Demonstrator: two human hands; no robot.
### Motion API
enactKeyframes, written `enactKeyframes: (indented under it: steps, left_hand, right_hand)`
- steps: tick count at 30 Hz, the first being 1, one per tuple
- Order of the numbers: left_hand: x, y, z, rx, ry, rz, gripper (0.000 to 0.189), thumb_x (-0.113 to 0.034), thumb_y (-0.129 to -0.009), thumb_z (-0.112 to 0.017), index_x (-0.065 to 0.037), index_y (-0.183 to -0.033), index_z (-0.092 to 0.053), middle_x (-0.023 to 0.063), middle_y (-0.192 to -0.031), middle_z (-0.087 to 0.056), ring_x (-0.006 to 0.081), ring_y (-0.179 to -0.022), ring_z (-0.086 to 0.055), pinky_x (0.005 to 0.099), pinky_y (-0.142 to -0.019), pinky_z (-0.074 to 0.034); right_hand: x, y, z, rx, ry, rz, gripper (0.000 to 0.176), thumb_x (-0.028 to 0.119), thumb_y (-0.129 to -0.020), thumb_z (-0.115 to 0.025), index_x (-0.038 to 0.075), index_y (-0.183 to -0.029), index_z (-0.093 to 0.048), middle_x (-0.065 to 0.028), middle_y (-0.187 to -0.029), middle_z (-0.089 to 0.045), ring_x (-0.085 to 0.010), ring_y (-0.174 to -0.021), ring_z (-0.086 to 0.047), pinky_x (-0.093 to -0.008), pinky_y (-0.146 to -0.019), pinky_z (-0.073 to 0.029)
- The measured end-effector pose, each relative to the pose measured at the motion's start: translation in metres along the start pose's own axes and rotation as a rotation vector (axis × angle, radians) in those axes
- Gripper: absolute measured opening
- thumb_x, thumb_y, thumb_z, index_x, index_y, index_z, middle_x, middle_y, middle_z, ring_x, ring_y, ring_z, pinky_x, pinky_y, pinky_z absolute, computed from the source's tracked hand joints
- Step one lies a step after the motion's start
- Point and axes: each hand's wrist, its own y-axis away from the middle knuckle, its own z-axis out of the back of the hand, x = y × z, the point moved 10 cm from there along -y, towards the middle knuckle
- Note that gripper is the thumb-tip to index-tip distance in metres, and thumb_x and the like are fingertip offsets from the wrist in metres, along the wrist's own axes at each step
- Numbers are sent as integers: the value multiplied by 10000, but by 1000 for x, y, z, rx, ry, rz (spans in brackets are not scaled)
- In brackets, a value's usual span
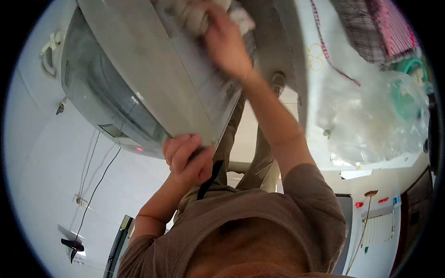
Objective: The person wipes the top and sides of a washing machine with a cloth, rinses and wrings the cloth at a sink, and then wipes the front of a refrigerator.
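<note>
My right hand, smeared by motion, is closed on a crumpled pale cloth against the flat side of a large grey appliance. The appliance has a dark, curved glassy panel and a small red light near its lower edge. My left hand has its fingers curled on the appliance's near corner, beside that panel. Part of the cloth is cut off by the top of the view.
On the right, a white table bears a clear plastic bag, a red-and-white cord, folded plaid fabric and a green basket. A broom leans beyond it. Black cables hang along the left wall.
</note>
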Motion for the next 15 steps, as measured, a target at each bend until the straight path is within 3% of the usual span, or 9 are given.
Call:
enactKeyframes:
  steps: [1,3,4,5,6,8,10,13,15]
  left_hand:
    - [0,1,-2,24,28,-10,132,-33,-682,-603,-111,-782,-566,108,-1031,-489,289,-870,-462,406,-697,-378]
    - [0,3,-3,61,3,-3,133,-52,-690,-599,-124,-797,-564,102,-1046,-477,288,-910,-451,404,-713,-373]
    - [0,3,-1,35,14,0,147,-83,-661,-593,-140,-796,-608,76,-1032,-493,255,-896,-460,375,-723,-366]
    - [2,4,1,8,23,-1,180,-114,-632,-588,-156,-794,-653,50,-1018,-510,222,-882,-470,347,-734,-360]
    - [2,7,4,-76,30,-15,168,-129,-636,-590,-153,-790,-652,47,-987,-524,214,-891,-474,347,-762,-356]
    - [2,8,3,-121,29,-25,165,-125,-637,-589,-154,-786,-651,44,-975,-531,212,-895,-478,349,-784,-353]
    - [3,10,7,-179,70,-8,169,-104,-636,-586,-164,-781,-647,36,-973,-547,208,-927,-483,347,-843,-343]
    - [2,7,9,-135,36,8,184,-86,-633,-583,-161,-790,-642,38,-992,-548,208,-938,-487,342,-852,-343]
    - [2,5,11,-91,45,20,192,-78,-634,-581,-150,-803,-637,44,-1002,-549,215,-940,-492,347,-840,-355]
  right_hand:
    - [-54,-18,6,-103,100,-30,298,88,-815,-410,27,-1081,-529,-196,-1034,-551,-360,-939,-521,-434,-842,-401]
    - [-182,-39,23,-215,92,-148,394,201,-878,-393,-20,-1195,-466,-206,-1167,-520,-320,-1099,-472,-359,-938,-350]
    - [-269,-35,32,-76,225,-543,436,247,-865,-413,13,-1230,-457,-209,-1222,-482,-332,-1145,-436,-368,-989,-294]
    - [-248,-16,58,-238,275,-743,408,272,-829,-464,20,-1145,-516,-215,-1122,-536,-354,-1089,-465,-384,-992,-293]
    - [-326,-9,47,-91,-55,-763,425,152,-857,-377,66,-1273,-403,-145,-1232,-465,-311,-1130,-433,-408,-964,-323]
    - [-428,32,71,-191,123,-782,498,334,-862,-394,25,-1251,-423,-197,-1237,-472,-338,-1096,-487,-422,-909,-374]
    - [-390,86,72,-291,-76,-1024,522,350,-864,-400,19,-1267,-404,-198,-1235,-471,-347,-1107,-478,-406,-916,-374]
    - [-448,158,85,-158,213,-1027,493,324,-891,-371,45,-1298,-368,-178,-1223,-481,-335,-1061,-503,-413,-889,-394]
    - [-406,185,87,-215,73,-1079,485,310,-900,-368,55,-1312,-336,-165,-1184,-501,-331,-1009,-522,-430,-853,-414]
